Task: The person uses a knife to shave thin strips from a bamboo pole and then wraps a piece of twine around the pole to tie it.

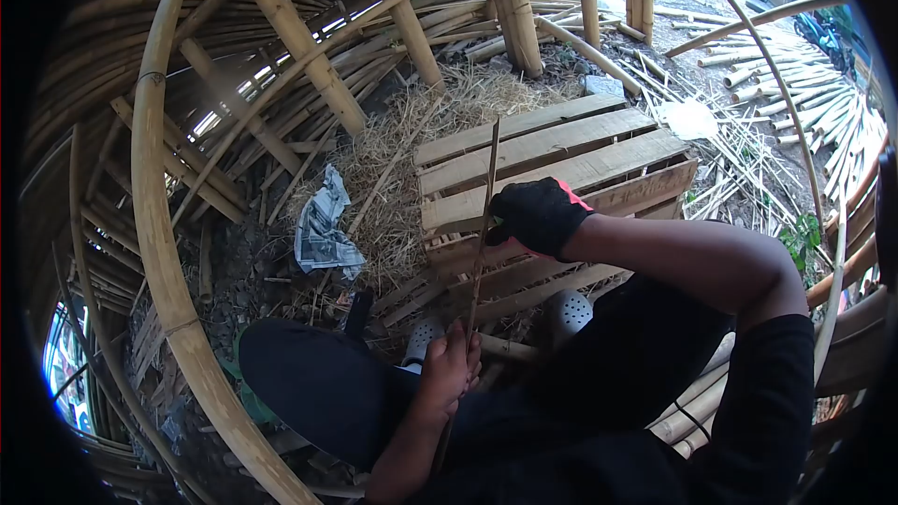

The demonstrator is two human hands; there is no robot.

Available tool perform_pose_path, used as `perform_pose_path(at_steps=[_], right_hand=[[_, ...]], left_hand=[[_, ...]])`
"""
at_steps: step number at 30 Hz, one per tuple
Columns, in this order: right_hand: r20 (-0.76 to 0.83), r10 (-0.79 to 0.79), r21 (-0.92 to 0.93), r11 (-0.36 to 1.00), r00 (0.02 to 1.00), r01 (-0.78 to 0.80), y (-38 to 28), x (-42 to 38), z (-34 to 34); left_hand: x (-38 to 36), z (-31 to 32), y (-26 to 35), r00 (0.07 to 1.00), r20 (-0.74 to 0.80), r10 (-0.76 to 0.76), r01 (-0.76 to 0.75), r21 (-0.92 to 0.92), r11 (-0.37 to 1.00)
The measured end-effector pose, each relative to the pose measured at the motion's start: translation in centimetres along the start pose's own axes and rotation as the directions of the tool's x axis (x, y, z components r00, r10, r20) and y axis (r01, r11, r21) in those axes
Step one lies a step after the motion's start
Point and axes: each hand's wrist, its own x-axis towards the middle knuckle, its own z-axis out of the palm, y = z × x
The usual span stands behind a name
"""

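A thin brown bamboo strip (481, 266) stands nearly upright in the picture, held at two places. My left hand (449, 367), bare, is closed around its lower part, close to my body. Higher up, my right hand (533, 215) wears a black glove with red edging and pinches the strip at about its middle. Behind the gloved hand lies a slatted wooden crate (552, 154), with the strip's upper end in front of its slats.
Dry straw (402, 159) and a crumpled newspaper sheet (327, 229) lie left of the crate. A thick curved bamboo pole (159, 224) crosses the left side. Upright poles stand behind, and cut bamboo pieces (804, 103) lie at the upper right.
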Motion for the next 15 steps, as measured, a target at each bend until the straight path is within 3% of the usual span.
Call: perform_pose_path(at_steps=[4,7,9,12,15], right_hand=[[-0.158,0.096,0.037,0.995,0.983,-0.091,-1.6,-0.7,0.9],[-0.263,0.030,0.020,0.999,0.964,-0.025,-1.6,-0.5,0.7],[-0.048,-0.091,-0.143,0.986,0.995,0.084,-1.1,0.0,-0.4],[0.079,-0.122,-0.010,0.992,0.989,0.123,0.5,0.5,-0.6],[0.174,-0.128,-0.001,0.991,0.976,0.130,1.2,1.0,-0.4]], left_hand=[[-0.3,-0.3,0.2,1.000,0.007,0.017,-0.017,-0.004,1.000],[-0.4,-0.3,0.3,0.999,0.035,0.026,-0.025,-0.028,0.999],[-0.4,-0.2,0.3,1.000,0.005,0.020,-0.020,-0.014,1.000],[-0.2,-0.2,-0.1,1.000,-0.001,0.015,-0.015,0.001,1.000],[-0.1,0.0,-0.3,1.000,-0.015,-0.007,0.007,0.022,1.000]])
